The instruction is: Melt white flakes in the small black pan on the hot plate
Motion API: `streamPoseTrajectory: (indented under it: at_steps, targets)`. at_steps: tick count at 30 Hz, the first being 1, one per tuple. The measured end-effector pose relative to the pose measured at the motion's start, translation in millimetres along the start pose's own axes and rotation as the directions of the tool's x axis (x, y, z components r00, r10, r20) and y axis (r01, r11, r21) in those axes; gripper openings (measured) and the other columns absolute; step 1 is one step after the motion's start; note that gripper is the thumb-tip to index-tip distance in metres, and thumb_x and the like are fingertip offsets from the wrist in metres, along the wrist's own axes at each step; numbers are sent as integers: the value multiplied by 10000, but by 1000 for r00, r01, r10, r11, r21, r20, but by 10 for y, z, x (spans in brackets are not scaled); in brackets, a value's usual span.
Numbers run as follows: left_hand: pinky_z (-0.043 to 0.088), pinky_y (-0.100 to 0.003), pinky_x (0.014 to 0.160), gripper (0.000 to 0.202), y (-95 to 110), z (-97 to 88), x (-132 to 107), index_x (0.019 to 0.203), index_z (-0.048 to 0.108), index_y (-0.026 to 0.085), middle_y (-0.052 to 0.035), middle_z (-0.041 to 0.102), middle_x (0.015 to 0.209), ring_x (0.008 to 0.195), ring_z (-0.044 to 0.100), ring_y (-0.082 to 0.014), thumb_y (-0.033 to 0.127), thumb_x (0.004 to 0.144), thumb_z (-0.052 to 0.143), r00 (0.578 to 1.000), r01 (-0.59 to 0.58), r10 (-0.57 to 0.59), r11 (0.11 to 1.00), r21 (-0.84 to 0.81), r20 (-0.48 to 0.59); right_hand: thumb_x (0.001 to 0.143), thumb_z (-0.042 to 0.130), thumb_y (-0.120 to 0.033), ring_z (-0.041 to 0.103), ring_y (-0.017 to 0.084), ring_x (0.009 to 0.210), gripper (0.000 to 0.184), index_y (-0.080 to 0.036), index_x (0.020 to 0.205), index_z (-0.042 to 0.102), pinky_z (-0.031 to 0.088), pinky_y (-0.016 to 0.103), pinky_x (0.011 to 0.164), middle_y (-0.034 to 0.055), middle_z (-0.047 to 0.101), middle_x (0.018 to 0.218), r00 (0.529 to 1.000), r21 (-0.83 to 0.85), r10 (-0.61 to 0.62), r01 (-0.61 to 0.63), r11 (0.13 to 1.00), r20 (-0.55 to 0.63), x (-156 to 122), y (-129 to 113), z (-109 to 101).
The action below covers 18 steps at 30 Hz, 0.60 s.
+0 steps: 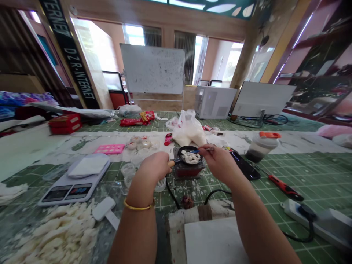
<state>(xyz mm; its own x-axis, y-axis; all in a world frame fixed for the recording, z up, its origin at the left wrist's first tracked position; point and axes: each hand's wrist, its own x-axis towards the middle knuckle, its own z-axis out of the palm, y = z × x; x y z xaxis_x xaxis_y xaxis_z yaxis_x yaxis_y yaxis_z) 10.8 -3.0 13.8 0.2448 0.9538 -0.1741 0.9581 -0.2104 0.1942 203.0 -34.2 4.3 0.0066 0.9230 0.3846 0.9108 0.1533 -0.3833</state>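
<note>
Head view, looking down over a cluttered green counter.

Left hand clenched on the handle of a small black pan, holding it level, probably so the white lumps inside stay put. Pan resting on a small red burner, directly under it; a black cord trailing from there back toward the body.

Right hand pinched around a thin blue-tipped stick, tip reaching over the pan's rim toward the lumps, apparently for stirring or prodding. Both grips therefore closed, one on the pan handle, one on the stick, with the pan lying between the two hands and just ahead of them.

Left of the hands: a kitchen scale carrying a white sheet, a pile of white chunks at the near edge, a white scraper beside it, a pink mould farther off. Kept within easy reach, it seems, as stock for the pan.

Behind the pan: a plastic bag of white material. Right of it: a dark phone just beside the right hand, a lidded cup with an orange top, a red knife, a power strip near the edge. Whiteboard standing well beyond the counter.
</note>
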Motion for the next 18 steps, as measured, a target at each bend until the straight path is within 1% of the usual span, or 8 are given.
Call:
streamPoseTrajectory:
  at_steps: [2, 5, 6, 10, 12, 15, 16, 18]
  targets:
    - [396, -264, 572, 187, 0, 4, 2, 848, 634, 209, -85, 668, 880, 746, 612, -215, 289, 695, 561, 1000, 9, -9, 1000, 0, -4, 876, 362, -329, 599, 187, 759, 289, -205, 916, 620, 359, 257, 654, 51, 673, 801, 1000, -37, 11, -11, 999, -2, -12, -3, -56]
    - [393, -263, 577, 194, -5, 9, 6, 850, 629, 209, -86, 666, 892, 751, 609, -211, 305, 697, 559, 1000, 6, -6, 1000, -2, -5, 874, 367, -305, 596, 197, 776, 283, -176, 866, 618, 353, 261, 653, 71, 669, 789, 998, -69, 10, -6, 998, 69, -17, -4, -88]
    - [393, -264, 575, 194, -8, 9, 6, 848, 627, 211, -84, 666, 893, 750, 608, -212, 311, 698, 557, 1000, 4, -4, 1000, -3, -3, 874, 370, -304, 595, 194, 777, 280, -174, 866, 617, 354, 259, 656, 70, 670, 791, 997, -61, 12, -7, 998, 74, -21, -1, -97]
    - [397, -271, 571, 194, -7, -1, -1, 851, 627, 217, -79, 666, 890, 747, 606, -216, 307, 697, 552, 1000, 0, 0, 1000, 2, 7, 874, 371, -324, 595, 189, 798, 279, -182, 872, 611, 359, 263, 692, 63, 670, 833, 999, -47, 42, -43, 998, -31, -46, 21, -150]
    - [402, -271, 575, 198, 0, -9, -8, 862, 627, 216, -82, 665, 897, 753, 605, -216, 300, 700, 550, 1000, 4, -4, 1000, 0, 11, 871, 374, -321, 595, 198, 803, 283, -179, 827, 615, 356, 271, 697, 72, 670, 828, 999, -78, 51, -52, 996, -17, -44, 28, -163]
    - [405, -271, 580, 198, 6, -14, -16, 864, 625, 212, -87, 660, 908, 762, 605, -218, 308, 708, 549, 1000, 8, -8, 1000, -6, 4, 869, 382, -293, 598, 202, 811, 268, -174, 827, 618, 355, 268, 690, 75, 673, 815, 997, -72, 38, -33, 997, 67, -24, 25, -151]
    - [406, -270, 580, 199, 5, -13, -17, 865, 625, 212, -87, 660, 905, 764, 606, -218, 312, 710, 550, 1000, 6, -6, 1000, -8, 2, 869, 386, -292, 599, 200, 812, 263, -174, 837, 619, 357, 265, 689, 72, 675, 818, 997, -56, 36, -32, 998, 70, -20, 21, -145]
    - [406, -265, 578, 199, 2, -9, -15, 868, 624, 212, -84, 661, 897, 762, 607, -216, 308, 709, 554, 1000, 2, -2, 1000, -11, 4, 870, 387, -308, 601, 193, 813, 265, -184, 860, 621, 359, 259, 691, 62, 676, 835, 999, -23, 38, -38, 999, 22, -21, 12, -142]
